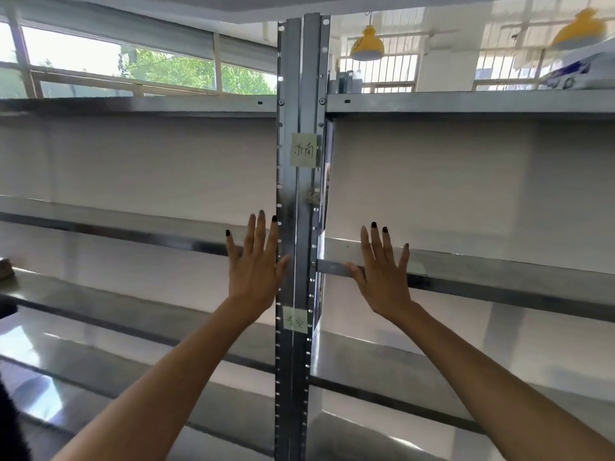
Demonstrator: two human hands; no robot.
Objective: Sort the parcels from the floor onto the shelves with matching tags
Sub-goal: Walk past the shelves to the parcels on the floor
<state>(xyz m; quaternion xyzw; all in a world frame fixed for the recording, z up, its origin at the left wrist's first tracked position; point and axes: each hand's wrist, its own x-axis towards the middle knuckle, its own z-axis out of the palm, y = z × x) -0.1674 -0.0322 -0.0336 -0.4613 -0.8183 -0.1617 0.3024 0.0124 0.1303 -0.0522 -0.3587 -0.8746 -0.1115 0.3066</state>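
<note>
I face two metal shelf units joined at a central upright post [301, 201]. My left hand [254, 261] is raised with fingers spread, just left of the post, holding nothing. My right hand [386, 271] is also spread and empty, in front of the edge of the right unit's middle shelf [499, 271]. A pale green handwritten tag [304, 150] is stuck on the post at the upper level. A second tag [295, 320] sits lower on the post. No parcel from the floor is in view.
The left unit's shelves [116, 227] run back to a white wall. A white and blue package [579, 69] lies on the top right shelf. A brown object [6, 269] shows at the left edge. Yellow lamps [367, 44] hang from the ceiling.
</note>
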